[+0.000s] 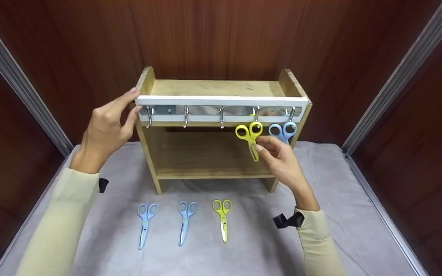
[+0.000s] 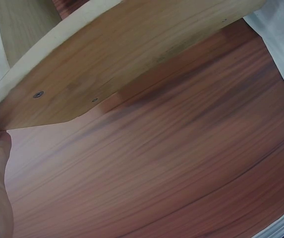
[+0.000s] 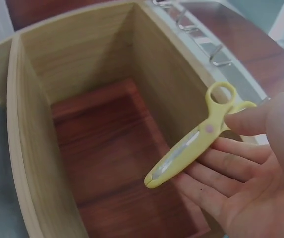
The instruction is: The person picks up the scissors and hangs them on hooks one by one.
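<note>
A pair of yellow scissors (image 1: 252, 143) hangs handles up at the fourth hook (image 1: 258, 113) of the hook rail (image 1: 205, 110). My right hand (image 1: 282, 161) pinches its blade part between thumb and fingers, also plain in the right wrist view. One handle loop overlaps the hook's tip; whether it bears the weight I cannot tell. Blue scissors (image 1: 282, 131) hang at the rightmost hook, partly behind my right hand. At the upper left corner of the wooden shelf (image 1: 150, 153), my left hand (image 1: 108, 124) holds on, thumb at the rail's end.
On the grey cloth (image 1: 109, 245) in front of the shelf lie two blue scissors (image 1: 143, 226) and one yellow pair (image 1: 223, 220). The three left hooks (image 1: 185, 117) carry nothing. Dark red wood-grain panels (image 1: 221, 38) stand behind and at both sides, with metal strips at the corners.
</note>
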### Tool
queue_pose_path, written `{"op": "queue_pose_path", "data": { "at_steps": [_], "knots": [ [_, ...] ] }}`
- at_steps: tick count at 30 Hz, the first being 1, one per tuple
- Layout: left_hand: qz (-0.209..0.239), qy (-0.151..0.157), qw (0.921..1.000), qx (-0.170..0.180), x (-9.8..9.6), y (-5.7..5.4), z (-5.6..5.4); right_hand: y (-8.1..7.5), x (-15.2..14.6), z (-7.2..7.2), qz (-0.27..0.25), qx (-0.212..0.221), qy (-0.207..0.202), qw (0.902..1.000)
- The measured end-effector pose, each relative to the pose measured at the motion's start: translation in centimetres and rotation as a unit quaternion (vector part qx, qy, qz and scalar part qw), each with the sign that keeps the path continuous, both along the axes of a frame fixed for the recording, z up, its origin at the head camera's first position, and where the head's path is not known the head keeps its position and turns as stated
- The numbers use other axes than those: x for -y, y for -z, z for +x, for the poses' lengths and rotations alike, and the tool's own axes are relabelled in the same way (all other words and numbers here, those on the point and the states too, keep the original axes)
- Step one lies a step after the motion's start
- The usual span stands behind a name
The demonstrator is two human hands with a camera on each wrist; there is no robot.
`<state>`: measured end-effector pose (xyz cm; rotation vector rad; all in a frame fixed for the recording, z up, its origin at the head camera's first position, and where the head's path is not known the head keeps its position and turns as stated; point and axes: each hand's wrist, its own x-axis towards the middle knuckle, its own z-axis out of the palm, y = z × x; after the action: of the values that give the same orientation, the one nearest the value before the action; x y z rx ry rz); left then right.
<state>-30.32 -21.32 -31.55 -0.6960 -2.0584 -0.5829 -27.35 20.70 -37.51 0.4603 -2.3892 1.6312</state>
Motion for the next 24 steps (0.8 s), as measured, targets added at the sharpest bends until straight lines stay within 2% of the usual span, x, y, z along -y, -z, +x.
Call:
{"op": "queue_pose_path", "data": {
  "at_steps": [8, 15, 19, 24],
  "knots": [
    [0.000, 0.004, 1.0000, -0.005, -0.2, 0.0, -0.1, -0.3, -1.3, 1.3, 0.020, -0.029, 0.016, 0.9992],
    [0.006, 0.008, 0.9999, -0.012, -0.5, 0.1, -0.2, -2.1, -2.4, 2.9, 0.017, -0.109, 0.034, 0.9933],
    [0.021, 0.003, 0.9995, -0.026, -0.8, 0.3, -0.4, -3.3, -3.0, 3.5, 0.012, -0.174, 0.036, 0.9840],
    [0.041, -0.016, 0.9981, -0.043, -1.0, 0.7, 0.0, -5.0, -3.8, 3.7, 0.026, -0.254, 0.052, 0.9656]
  ]
}}
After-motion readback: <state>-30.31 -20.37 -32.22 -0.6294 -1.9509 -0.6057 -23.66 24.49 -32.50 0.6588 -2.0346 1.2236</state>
